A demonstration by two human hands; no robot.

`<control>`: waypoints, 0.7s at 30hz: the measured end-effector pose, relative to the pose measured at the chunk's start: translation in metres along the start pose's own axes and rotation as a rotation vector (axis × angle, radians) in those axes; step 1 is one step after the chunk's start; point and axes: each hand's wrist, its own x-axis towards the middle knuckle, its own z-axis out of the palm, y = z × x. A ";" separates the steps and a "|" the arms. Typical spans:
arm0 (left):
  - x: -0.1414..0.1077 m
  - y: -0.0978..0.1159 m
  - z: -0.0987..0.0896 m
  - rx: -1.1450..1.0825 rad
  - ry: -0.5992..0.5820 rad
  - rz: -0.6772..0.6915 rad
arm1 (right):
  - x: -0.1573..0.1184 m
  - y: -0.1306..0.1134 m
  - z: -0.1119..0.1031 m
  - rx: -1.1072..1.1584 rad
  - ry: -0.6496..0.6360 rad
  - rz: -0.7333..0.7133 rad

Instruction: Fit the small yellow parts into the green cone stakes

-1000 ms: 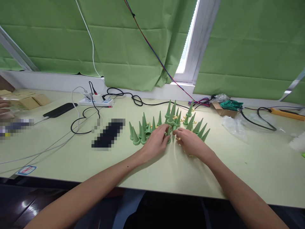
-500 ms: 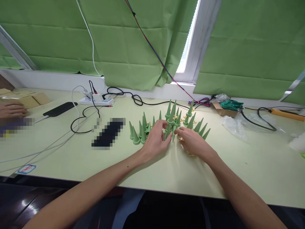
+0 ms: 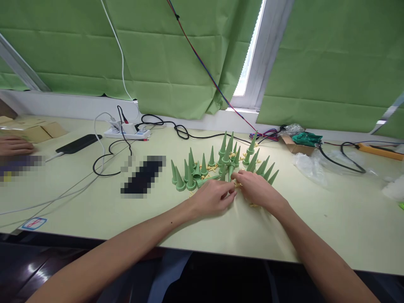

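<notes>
Left hand (image 3: 212, 197) lower, twenty-odd green cones (image 3: 180, 182)

So from where I'm standing, calling the wall side 12 and the cones (image 3: 180, 181) centre: small figures (image 3: 212, 169) are scattered among them on the table (image 3: 268, 235). Curtains (image 3: 183, 63) hang at 12, past a cable (image 3: 205, 138). Power strip's (image 3: 135, 134) at 10, cartons (image 3: 47, 130) way further out that way. Blurred-out slab (image 3: 143, 176) at 9, sticker (image 3: 34, 223) around 8. Open box (image 3: 296, 148) at 2 with a bag (image 3: 305, 139) in it, plastic wrap (image 3: 311, 169) at 3.
</notes>
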 end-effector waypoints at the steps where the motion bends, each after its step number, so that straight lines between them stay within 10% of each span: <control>1: 0.000 0.000 0.000 0.004 -0.006 -0.002 | 0.000 0.000 0.001 0.001 0.003 -0.004; 21: 0.003 -0.007 -0.002 -0.020 0.165 -0.162 | 0.000 -0.006 0.006 0.079 0.055 -0.029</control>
